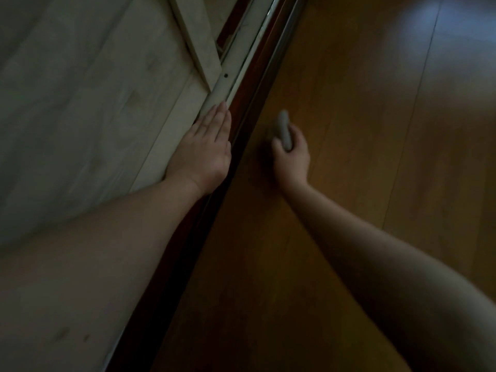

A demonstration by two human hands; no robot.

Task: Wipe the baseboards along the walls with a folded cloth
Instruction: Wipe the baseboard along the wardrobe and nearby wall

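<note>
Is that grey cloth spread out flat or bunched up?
Bunched up. The cloth shows only as a narrow roll sticking out of the right hand, whose fingers curl round it above the wooden floor.

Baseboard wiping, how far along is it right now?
Nothing shows as finished: the dim view reveals no cleaned stretch on the dark reddish-brown baseboard strip. In hand: the right hand grips the folded grey cloth over the orange wooden floor, apart from the strip, while the left hand lies flat against the pale wooden panel. Left: bringing the cloth onto the strip.
</note>
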